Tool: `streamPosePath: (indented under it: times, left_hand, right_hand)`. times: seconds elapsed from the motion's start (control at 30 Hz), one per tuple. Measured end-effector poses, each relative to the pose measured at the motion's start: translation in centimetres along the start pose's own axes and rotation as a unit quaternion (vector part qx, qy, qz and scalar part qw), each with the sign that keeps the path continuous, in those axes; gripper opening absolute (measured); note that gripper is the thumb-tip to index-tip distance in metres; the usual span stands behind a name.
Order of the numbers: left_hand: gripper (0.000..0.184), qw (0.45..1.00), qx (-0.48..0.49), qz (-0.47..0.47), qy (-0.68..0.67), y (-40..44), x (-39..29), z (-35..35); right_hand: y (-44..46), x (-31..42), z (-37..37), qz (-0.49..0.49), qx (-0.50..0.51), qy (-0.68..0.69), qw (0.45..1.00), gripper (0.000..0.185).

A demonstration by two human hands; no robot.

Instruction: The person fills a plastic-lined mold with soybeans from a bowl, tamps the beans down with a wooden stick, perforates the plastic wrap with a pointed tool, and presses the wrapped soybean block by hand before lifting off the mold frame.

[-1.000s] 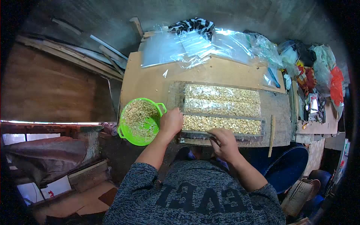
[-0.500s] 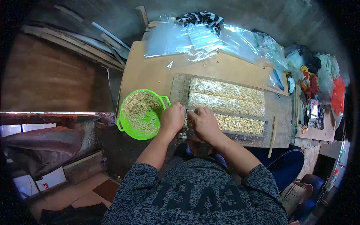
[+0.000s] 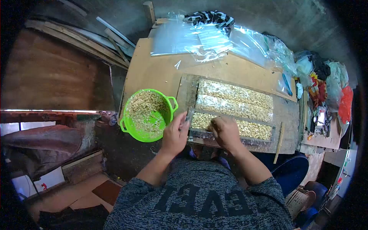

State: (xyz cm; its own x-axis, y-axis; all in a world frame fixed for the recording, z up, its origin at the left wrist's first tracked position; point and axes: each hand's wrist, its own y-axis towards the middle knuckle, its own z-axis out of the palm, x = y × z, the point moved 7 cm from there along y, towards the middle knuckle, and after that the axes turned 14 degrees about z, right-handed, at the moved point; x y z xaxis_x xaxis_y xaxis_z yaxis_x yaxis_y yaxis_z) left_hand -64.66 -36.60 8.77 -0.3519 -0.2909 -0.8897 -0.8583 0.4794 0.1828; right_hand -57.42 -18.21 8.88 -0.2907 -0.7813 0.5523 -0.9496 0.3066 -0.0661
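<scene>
My left hand [image 3: 176, 135] is at the left end of a wooden board [image 3: 290, 119], its fingers stretched and slightly apart, with nothing visible in them. Over the front strip of pale, nut-like pieces [image 3: 256, 130], my right hand [image 3: 227, 133] is curled, fingers drawn together. Whatever its fingertips may hold is hidden. Dark bars edge this front strip. Behind it lie two more strips, a middle one [image 3: 234, 106] and a far one [image 3: 237, 90], both under shiny clear plastic. To the left of my left hand, a bright green basin [image 3: 134, 136] contains loose pieces of the same kind.
Clear plastic sheets [image 3: 172, 42] are spread along the back of the table [image 3: 147, 73]. A thin wooden stick [image 3: 279, 142] lies at the board's right end. Farther right are crumpled bags, including a red bag [image 3: 346, 105]. A blue round-edged object [image 3: 289, 170] is below the board.
My hands have moved apart: the right one slid rightward along the front strip, uncovering pieces at its left end. My left hand's fingers have straightened. The view has shifted slightly.
</scene>
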Motion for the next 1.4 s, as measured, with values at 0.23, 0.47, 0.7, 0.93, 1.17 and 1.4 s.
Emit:
streamPosePath:
  times: [0.23,0.47,0.7,0.93,1.17,1.4]
  left_hand:
    - [0.046,0.991,0.119,0.063,0.022,-4.0,-0.8,1.1]
    - [0.05,0.993,0.117,-0.002,0.017,-3.2,0.1,2.0]
    - [0.051,0.996,0.053,0.069,-0.003,-3.7,-0.9,0.1]
    - [0.049,0.996,0.052,0.073,0.025,-6.0,-0.4,-0.3]
    - [0.05,0.996,0.055,0.05,0.039,-10.2,1.2,-0.4]
    - [0.059,0.992,0.098,-0.006,0.077,-13.5,2.3,-1.8]
  right_hand:
    - [-0.3,0.3,-0.8,-0.001,-0.005,0.038,0.999,0.018]
    - [0.8,2.2,0.7,-0.024,0.036,0.011,0.999,0.021]
    - [0.7,2.1,0.4,-0.026,0.015,0.03,0.999,0.019]
    - [1.6,2.9,-0.7,0.005,-0.009,0.011,1.0,0.026]
    - [3.2,14.1,1.9,-0.197,0.031,0.085,0.976,0.017]
    - [5.8,19.6,15.1,-0.192,0.24,-0.092,0.947,0.027]
